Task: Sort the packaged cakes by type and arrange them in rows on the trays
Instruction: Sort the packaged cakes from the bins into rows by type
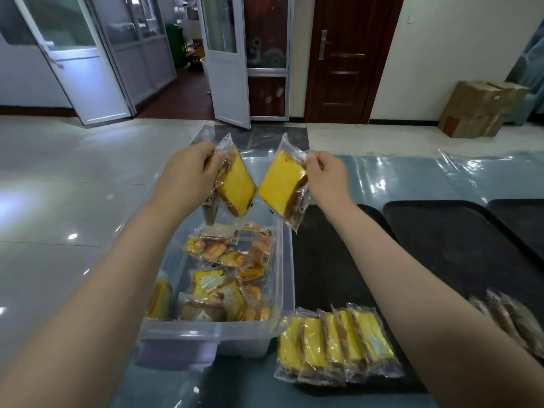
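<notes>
Grip (pixel 191 172) half hiding wrapped cake (pixel 237 187)

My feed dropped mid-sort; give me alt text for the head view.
Each raised hand, left hand and right hand, pinches a wrapped yellow cake, left cake and right cake, above a clear bin of mixed cakes. A row of yellow cakes lies on the near black tray.

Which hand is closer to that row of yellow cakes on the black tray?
Right. The right hand holds a cake above the tray's far end, roughly over the row of yellow cakes; the left hand is over the clear bin.
</notes>
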Demonstrator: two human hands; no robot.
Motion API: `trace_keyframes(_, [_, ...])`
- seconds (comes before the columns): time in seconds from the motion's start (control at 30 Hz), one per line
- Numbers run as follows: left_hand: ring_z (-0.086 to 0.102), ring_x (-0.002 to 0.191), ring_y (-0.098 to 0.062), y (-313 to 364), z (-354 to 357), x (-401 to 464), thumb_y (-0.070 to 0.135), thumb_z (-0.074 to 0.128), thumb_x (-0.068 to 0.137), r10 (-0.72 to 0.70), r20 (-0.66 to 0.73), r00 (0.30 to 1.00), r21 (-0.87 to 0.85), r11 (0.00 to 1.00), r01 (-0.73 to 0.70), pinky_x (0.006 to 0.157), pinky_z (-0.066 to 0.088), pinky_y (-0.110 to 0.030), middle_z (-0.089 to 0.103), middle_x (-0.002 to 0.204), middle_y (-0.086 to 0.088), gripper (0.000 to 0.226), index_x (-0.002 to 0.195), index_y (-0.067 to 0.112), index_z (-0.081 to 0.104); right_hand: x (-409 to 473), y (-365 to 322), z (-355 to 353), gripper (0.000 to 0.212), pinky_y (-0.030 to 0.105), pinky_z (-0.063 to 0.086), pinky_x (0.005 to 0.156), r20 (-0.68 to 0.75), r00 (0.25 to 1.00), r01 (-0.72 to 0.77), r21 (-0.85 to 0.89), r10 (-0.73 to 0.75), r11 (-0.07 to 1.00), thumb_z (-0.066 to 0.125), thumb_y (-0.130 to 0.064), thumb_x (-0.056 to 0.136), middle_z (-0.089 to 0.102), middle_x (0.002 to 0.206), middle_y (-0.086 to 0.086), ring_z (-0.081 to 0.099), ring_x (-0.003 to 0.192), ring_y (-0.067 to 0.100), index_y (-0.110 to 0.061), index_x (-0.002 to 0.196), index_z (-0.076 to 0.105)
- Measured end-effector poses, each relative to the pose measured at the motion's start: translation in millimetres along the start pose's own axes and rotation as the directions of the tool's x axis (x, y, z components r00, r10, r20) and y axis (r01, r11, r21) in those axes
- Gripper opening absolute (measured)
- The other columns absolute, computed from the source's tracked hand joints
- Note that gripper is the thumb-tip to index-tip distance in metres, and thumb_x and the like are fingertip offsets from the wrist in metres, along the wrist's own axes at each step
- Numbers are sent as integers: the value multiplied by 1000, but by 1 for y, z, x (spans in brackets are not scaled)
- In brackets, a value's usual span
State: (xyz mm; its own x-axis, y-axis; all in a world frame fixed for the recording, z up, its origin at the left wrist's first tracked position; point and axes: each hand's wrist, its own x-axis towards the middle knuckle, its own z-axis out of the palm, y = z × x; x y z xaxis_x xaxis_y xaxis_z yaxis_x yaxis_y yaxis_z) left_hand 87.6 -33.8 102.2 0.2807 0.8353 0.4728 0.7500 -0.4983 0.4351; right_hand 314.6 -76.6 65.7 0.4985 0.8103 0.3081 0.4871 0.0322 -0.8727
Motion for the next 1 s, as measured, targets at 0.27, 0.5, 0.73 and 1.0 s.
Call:
trace_keyframes(0.27, [51, 74, -24, 65, 9, -6, 29, 47, 103, 28, -95, 995, -50, 998, -33, 63, 35, -39, 58, 76, -7, 28, 87, 10, 60, 10, 18, -74, 28, 32, 43, 70, -11, 1000, -24, 15, 24, 1000, 44, -26, 103, 56, 75, -3, 50, 71, 9, -11, 90, 64])
trace_keyframes(0.5, [52, 76, -19, 113, 34, -12, 30, 48, 102, 49, -129, 990, -103, 993, -63, 64, 30, -31, 62, 82, -4, 26, 95, 12, 66, 2, 51, -133, 26, 24, 37, 62, -12, 1000, -14, 4, 14, 1000, 45, -24, 102, 54, 74, -5, 49, 70, 5, -15, 84, 61])
trace_keyframes(0.73, [54, 77, -19, 160, 71, -25, 30, 46, 103, 25, -51, 998, -143, 989, -32, 62, 35, -37, 65, 85, -3, 26, 100, 15, 67, -11, 93, -182, 33, 26, 35, 58, 29, 997, -67, -27, 67, 997, 48, -24, 100, 50, 64, -8, 45, 60, 6, -24, 68, 54])
trace_keyframes(1.0, [50, 62, -8, 191, 122, -55, 34, 47, 103, -62, 117, 991, -204, 975, 85, 53, 30, -28, 57, 69, 7, 24, 87, 26, 63, -31, 148, -220, 35, 31, 38, 60, 110, 978, -165, -97, 175, 982, 49, -26, 100, 58, 72, 14, 49, 64, 13, 1, 83, 64])
